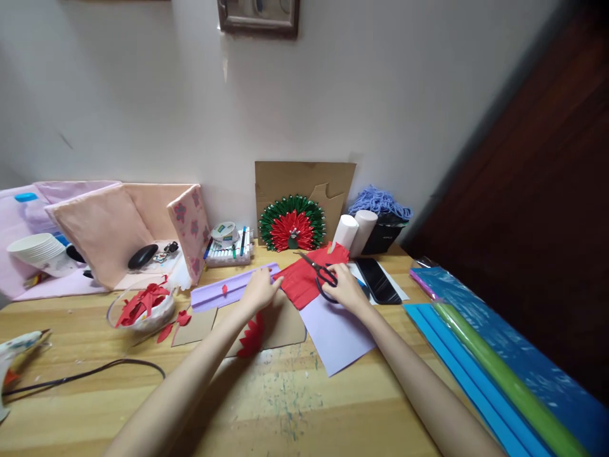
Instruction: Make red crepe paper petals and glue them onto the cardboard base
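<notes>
In my right hand (349,289) is a pair of dark-handled scissors (320,271), its blades pointing up and left over a sheet of red crepe paper (299,285). My left hand (261,291) is closed at that sheet's left corner, with the fingertips partly hidden, above a folded purple paper strip (209,296). Under the red sheet lies a flat lilac sheet (335,336). A piece of cardboard (285,324) with a red toothed paper shape (252,335) on it is partly covered by my left forearm.
A bowl (166,311) of red scraps and loose red petals (183,317) sit left. Behind stand a peacock craft (292,225) against cardboard, a marker box (229,254) and white rolls (346,233). A phone (378,280) and paper rolls (490,362) lie right; a glue gun (19,349) lies far left.
</notes>
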`<state>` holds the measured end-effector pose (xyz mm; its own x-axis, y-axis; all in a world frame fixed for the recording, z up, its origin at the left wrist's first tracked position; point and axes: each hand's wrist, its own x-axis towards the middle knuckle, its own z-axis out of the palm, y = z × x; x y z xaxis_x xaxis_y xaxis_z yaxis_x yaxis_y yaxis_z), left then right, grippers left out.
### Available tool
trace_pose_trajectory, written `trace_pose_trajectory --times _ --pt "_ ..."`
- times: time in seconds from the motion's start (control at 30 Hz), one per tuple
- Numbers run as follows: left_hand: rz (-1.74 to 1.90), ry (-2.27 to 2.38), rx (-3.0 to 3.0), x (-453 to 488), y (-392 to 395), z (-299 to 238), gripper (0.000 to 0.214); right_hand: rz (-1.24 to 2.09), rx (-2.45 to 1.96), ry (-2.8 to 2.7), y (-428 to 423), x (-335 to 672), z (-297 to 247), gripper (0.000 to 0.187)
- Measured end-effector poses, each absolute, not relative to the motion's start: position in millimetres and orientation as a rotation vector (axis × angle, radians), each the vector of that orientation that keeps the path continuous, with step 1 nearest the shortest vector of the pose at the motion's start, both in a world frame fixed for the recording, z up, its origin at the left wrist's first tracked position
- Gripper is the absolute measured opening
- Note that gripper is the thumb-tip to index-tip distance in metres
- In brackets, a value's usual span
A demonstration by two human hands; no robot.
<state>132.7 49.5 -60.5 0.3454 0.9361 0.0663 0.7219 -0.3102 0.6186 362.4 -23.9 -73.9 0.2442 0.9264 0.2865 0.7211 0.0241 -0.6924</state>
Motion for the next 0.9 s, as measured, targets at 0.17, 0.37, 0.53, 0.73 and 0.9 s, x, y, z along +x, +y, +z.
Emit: trace_pose_trajectory --times 0.17,0.37,0.53,0.73,0.9 --pt "0.515 1.462 2.107 181.6 79.7 -73.8 0.048 0.353 -1.647 -1.206 -31.6 392.9 -45.1 0.033" --pt "0.627 1.265 2.004 177.5 91.7 -60.0 0.034 0.604 -1.492 -0.87 -38.5 413.3 -21.8 0.054" --pt "0.829 1.112 1.94 141.2 81.8 -10.4 0.039 1.086 -1.358 -0.787 -43.6 402.2 -24.6 0.054" --pt "1.173 0.907 1.528 89.9 66.9 28.5 0.04 1.294 -1.078 -0.953 -52.0 349.5 -34.6 0.04" --pt "1.0 0.965 1.528 69.5 58.6 32.0 0.038 1.093 -0.969 -0.772 -44.4 326.4 -36.1 0.04"
